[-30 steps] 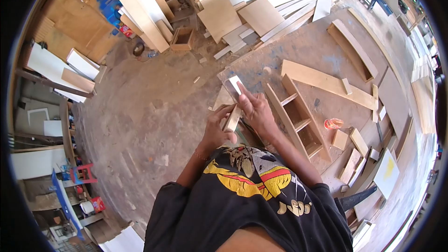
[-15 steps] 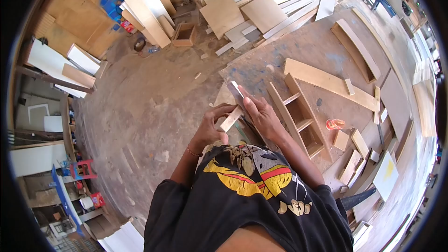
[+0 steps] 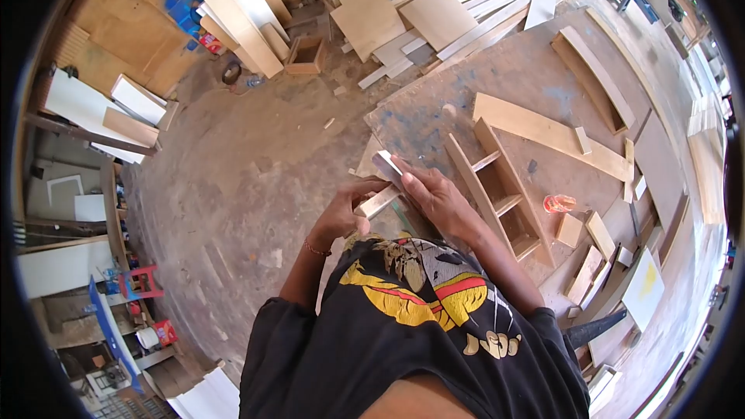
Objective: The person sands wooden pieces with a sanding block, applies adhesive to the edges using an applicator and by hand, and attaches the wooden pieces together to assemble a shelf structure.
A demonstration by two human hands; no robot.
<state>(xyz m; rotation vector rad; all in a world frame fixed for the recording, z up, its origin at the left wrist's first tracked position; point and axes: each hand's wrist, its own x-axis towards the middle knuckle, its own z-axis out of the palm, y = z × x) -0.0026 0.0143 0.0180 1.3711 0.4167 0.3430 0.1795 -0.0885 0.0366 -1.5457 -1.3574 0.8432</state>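
My left hand (image 3: 339, 213) is closed round a short pale wooden block (image 3: 379, 202), which it holds tilted in front of my shirt. My right hand (image 3: 437, 195) grips a flat block with a white edge (image 3: 386, 161); the block's far end sticks out past the fingers. The two pieces are close together, the flat one above the wooden block's upper end. Whether they touch is hard to make out. Just right of my right hand lies a wooden frame with compartments (image 3: 508, 202) on the worktable (image 3: 419, 124).
A long board (image 3: 535, 133) and a shallow wooden trough (image 3: 594, 81) lie on the table. A red-labelled container (image 3: 559, 203) stands near small wood offcuts (image 3: 569, 230). Stacked panels (image 3: 365, 19) are beyond the table, with a small open box (image 3: 306, 55) on the floor.
My right hand and its flat block have moved slightly down along the wooden block, after tilting between frames. The wooden block in my left hand has turned from steep to more slanted.
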